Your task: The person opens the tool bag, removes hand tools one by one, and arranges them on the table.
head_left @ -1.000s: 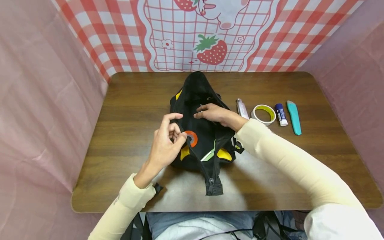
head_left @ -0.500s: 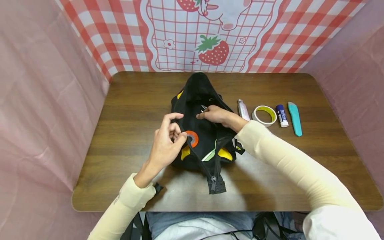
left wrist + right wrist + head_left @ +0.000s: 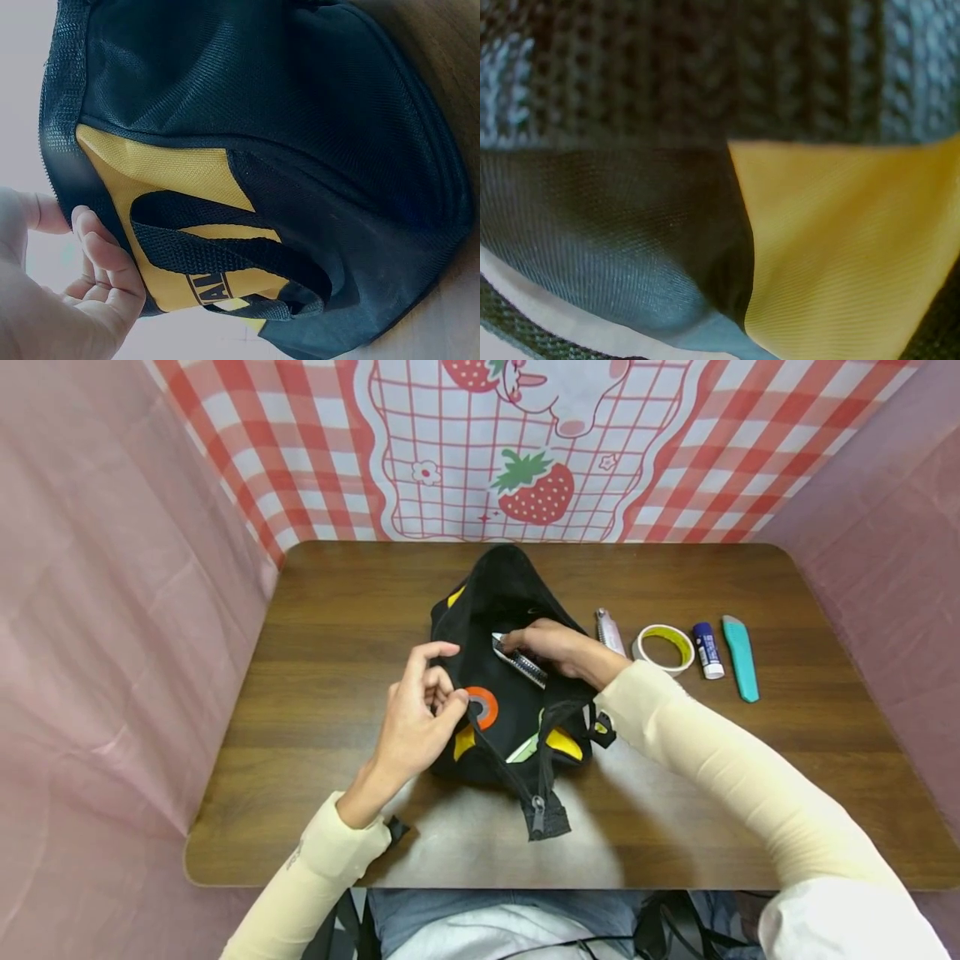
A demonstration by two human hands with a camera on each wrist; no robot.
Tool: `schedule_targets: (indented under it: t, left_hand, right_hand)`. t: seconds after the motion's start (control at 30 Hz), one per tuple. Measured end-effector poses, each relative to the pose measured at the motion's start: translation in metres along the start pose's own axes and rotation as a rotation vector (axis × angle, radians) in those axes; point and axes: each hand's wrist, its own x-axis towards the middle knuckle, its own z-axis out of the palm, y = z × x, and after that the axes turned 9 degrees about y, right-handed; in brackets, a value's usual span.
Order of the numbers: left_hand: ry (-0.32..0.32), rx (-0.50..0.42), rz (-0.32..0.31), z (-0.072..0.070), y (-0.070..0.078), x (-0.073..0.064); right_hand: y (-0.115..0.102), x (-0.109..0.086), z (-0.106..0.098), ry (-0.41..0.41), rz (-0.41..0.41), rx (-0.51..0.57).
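A black bag (image 3: 450, 635) with yellow panels stands unzipped in the middle of the table. In the head view my left hand (image 3: 412, 718) pinches its left rim; the left wrist view shows thumb and fingers at the zipper edge (image 3: 56, 142). My right hand (image 3: 551, 643) is inside the opening and grips a slim pale object (image 3: 517, 660) with a row of dark ridges along its edge, partly hidden by the fingers. Lower in the bag lie an orange-and-grey ring (image 3: 482, 707) and a pale green strip (image 3: 523, 748). The right wrist view holds only close bag fabric (image 3: 840, 247).
Right of the bag, on the wooden table (image 3: 315, 693), lie a pale lavender object with a ridged edge (image 3: 610, 632), a white tape roll (image 3: 663, 648), a blue-capped glue stick (image 3: 708, 651) and a teal cutter (image 3: 741, 658). A zipper end (image 3: 547, 817) hangs toward the front.
The slim pale object in my right hand has come up into view inside the bag; a second ago it was hidden. My left hand stays at the rim.
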Motion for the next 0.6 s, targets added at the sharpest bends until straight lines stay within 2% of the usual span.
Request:
schedule_targets:
  t: [0.17,0.27,0.47,0.6]
  left_hand:
    - [0.003,0.000,-0.010,-0.004,0.023,0.000]
    - [0.006,0.004,-0.013,-0.004,0.024,0.000]
    - [0.010,0.007,-0.008,-0.005,0.021,0.000]
    - [0.009,0.002,-0.008,-0.004,0.020,0.001]
  right_hand:
    - [0.004,0.003,-0.002,0.008,-0.024,0.040]
    - [0.008,0.005,-0.001,0.035,-0.058,0.010]
    - [0.018,0.009,0.008,0.137,-0.201,-0.200]
    - [0.024,0.011,0.012,0.213,-0.195,-0.162]
